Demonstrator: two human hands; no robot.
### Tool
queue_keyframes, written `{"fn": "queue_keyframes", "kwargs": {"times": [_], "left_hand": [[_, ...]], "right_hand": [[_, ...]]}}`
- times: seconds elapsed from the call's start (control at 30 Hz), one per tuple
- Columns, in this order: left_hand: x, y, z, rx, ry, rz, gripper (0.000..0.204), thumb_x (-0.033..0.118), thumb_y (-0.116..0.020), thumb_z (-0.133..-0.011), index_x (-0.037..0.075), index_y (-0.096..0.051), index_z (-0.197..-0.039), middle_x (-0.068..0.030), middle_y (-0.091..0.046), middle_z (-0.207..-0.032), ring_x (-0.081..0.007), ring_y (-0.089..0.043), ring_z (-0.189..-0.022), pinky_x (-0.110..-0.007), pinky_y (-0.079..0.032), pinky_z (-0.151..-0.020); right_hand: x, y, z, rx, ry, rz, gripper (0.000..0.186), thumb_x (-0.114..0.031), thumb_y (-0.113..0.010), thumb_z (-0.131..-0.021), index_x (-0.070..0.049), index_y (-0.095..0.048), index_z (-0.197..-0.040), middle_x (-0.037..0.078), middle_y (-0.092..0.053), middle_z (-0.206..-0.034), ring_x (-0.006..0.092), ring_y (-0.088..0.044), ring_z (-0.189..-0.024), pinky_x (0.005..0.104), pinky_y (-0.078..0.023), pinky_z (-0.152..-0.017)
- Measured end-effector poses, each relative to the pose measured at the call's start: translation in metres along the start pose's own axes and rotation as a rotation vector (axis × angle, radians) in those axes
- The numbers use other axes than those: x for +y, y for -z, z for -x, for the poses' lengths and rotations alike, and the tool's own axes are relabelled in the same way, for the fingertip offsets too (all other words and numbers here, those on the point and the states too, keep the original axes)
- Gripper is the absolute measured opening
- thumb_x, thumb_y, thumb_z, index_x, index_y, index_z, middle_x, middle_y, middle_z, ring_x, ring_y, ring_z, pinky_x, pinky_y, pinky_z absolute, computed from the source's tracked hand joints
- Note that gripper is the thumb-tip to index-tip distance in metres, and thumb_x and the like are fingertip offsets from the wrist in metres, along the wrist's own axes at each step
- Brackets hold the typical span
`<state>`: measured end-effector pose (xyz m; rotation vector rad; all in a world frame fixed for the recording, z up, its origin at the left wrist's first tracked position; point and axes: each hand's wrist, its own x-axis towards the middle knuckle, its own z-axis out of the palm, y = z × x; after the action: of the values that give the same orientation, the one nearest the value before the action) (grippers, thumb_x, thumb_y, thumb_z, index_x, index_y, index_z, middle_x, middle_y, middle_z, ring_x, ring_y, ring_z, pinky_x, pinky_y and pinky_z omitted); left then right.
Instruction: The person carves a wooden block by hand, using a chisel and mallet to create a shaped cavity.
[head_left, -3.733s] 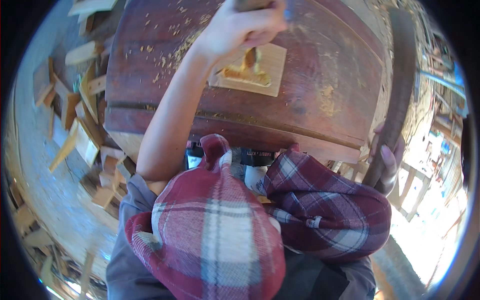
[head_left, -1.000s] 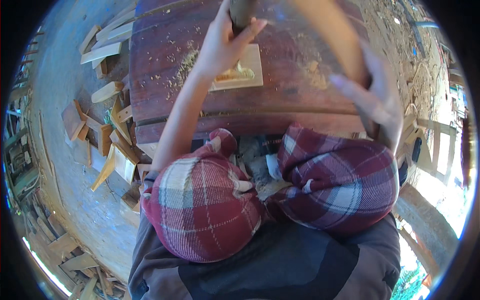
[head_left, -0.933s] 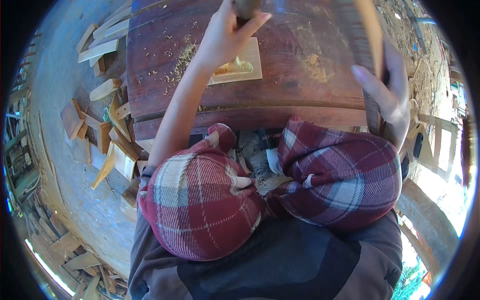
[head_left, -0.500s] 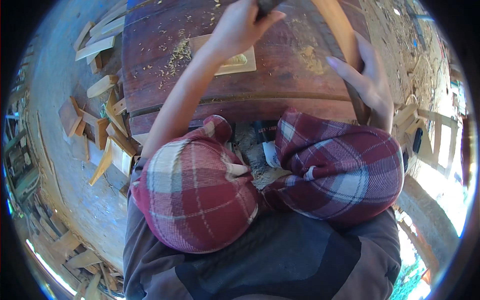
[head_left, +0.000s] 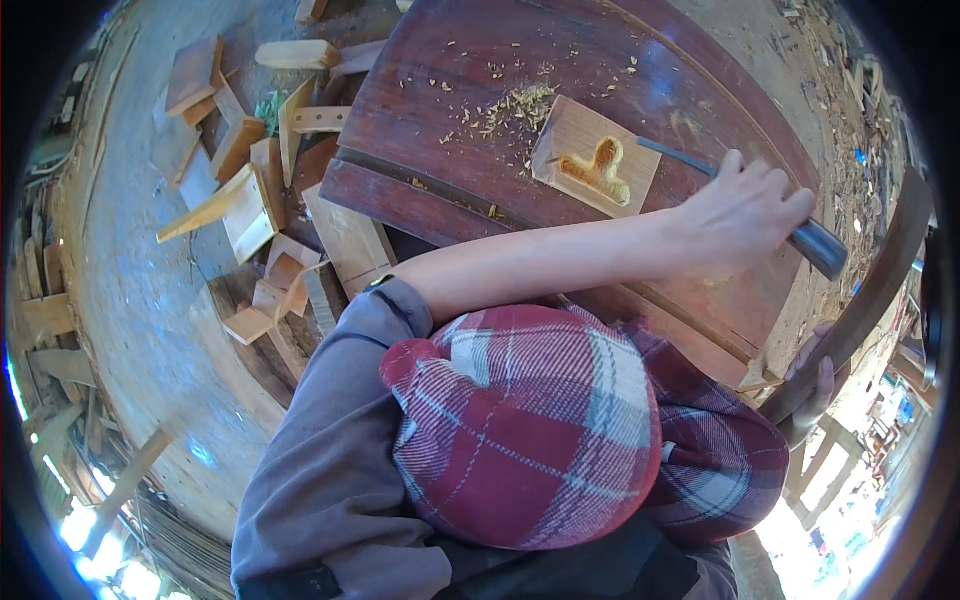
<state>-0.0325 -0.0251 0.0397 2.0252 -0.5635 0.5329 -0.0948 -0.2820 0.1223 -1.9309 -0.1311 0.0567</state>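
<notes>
Just one chisel (head_left: 820, 249), one block (head_left: 597, 160).

- We lose the middle of the chisel (head_left: 820, 250) inside the left hand (head_left: 745, 212).
- Right of that grip, the wooden bar (head_left: 875, 295) partly hides the right hand (head_left: 825, 380).
- Left of it, shavings (head_left: 525, 108) too small to count.

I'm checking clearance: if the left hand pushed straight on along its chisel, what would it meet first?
Probably the carved wooden block: the chisel in the left hand points toward the block's edge, though with depth unclear it might pass above.
</notes>
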Motion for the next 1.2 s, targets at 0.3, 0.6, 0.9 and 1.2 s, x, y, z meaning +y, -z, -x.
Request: {"fn": "queue_keyframes", "kwargs": {"times": [0.3, 0.6, 0.9, 1.2], "left_hand": [[-0.012, -0.003, 0.011, 0.170, 0.095, 0.082, 0.025, 0.005, -0.055, -0.079, 0.006, -0.050, -0.103, -0.0108, -0.051, -0.091, -0.0285, -0.051, -0.086, -0.043, -0.034, -0.076], [-0.023, -0.003, 0.019, 0.165, 0.110, 0.060, 0.030, 0.004, -0.058, -0.080, 0.007, -0.049, -0.109, -0.0109, -0.051, -0.092, -0.0289, -0.051, -0.086, -0.041, -0.033, -0.077], [-0.033, 0.008, 0.028, 0.229, 0.158, 0.161, 0.030, 0.002, -0.059, -0.080, 0.005, -0.048, -0.107, -0.0119, -0.052, -0.091, -0.0303, -0.051, -0.087, -0.040, -0.034, -0.076], [-0.035, 0.003, 0.032, 0.241, 0.090, 0.134, 0.029, 0.003, -0.059, -0.081, 0.005, -0.049, -0.108, -0.0108, -0.052, -0.091, -0.0299, -0.052, -0.087, -0.040, -0.034, -0.076]], "right_hand": [[-0.009, -0.020, -0.007, 0.007, -0.050, 0.125, 0.065, -0.051, -0.063, -0.079, 0.004, -0.049, -0.112, 0.002, -0.047, -0.062, 0.0089, -0.042, -0.049, 0.0208, -0.031, -0.046], [-0.006, -0.016, -0.004, -0.051, -0.048, 0.103, 0.064, -0.051, -0.063, -0.080, 0.004, -0.049, -0.110, 0.003, -0.047, -0.059, 0.0093, -0.042, -0.047, 0.0209, -0.032, -0.044], [-0.004, -0.007, -0.005, -0.110, -0.032, 0.032, 0.063, -0.044, -0.064, -0.080, 0.006, -0.045, -0.114, 0.005, -0.047, -0.065, 0.0106, -0.046, -0.053, 0.0207, -0.037, -0.047], [0.006, -0.009, -0.008, -0.087, -0.128, 0.318, 0.058, -0.039, -0.066, -0.076, 0.003, -0.051, -0.114, 0.009, -0.053, -0.074, 0.0152, -0.052, -0.061, 0.0262, -0.046, -0.056]]}}
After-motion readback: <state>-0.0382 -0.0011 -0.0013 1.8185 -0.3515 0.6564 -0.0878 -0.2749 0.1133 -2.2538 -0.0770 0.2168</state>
